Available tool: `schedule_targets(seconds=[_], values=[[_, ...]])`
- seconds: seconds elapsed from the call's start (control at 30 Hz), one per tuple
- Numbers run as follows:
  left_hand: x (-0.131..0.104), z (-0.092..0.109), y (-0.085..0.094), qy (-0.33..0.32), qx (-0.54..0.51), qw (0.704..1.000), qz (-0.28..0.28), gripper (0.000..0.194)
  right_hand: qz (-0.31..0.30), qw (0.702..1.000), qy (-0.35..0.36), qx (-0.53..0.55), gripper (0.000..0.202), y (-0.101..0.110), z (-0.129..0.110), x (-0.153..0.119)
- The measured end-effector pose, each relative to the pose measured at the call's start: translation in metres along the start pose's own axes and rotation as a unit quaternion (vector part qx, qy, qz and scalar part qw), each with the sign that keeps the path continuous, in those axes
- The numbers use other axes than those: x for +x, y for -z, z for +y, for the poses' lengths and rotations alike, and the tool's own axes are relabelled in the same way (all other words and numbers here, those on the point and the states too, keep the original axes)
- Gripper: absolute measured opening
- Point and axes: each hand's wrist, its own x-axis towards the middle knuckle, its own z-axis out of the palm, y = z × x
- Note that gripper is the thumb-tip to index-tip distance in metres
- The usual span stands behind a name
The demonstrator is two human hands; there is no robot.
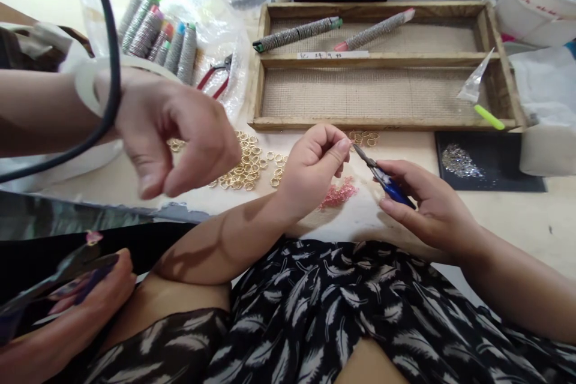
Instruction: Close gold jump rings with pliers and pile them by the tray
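My left hand [310, 171] is closed in a pinch at the middle of the table. What lies between its thumb and fingertip is too small to name. My right hand [427, 207] holds slim blue-handled pliers [391, 186], their jaws pointing up-left and meeting the left fingertips. Below the pinch lies a heap of small pink pieces [339, 193]. Gold-coloured rings [245, 162] are spread to the left of my left hand, and more gold rings [366, 138] lie just beyond the pliers' tip.
A co-worker's closed hand [180, 126] juts in from the left, over the rings; another co-worker's hand [96, 300] holds pliers. Behind stands a wooden mesh tray [387, 60] with ring-covered rods. Ring-stacked rods [180, 51], red-handled pliers [215, 77] and a black pad [508, 177] surround the workplace.
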Motion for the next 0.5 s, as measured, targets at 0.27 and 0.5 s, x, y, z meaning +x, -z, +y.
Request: schedule_targets(seconds=[0.27, 0.5], values=[[-0.0016, 0.0055, -0.002, 0.008, 0.072, 0.997, 0.007, 0.02, -0.015, 1.0, -0.005, 0.0, 0.045, 0.0027, 0.0006, 0.0009], [-0.0014, 0.0054, -0.0014, 0.033, 0.073, 0.997, 0.011, 0.009, -0.025, 1.0, -0.012, -0.007, 0.049, 0.0046, 0.0002, 0.0009]])
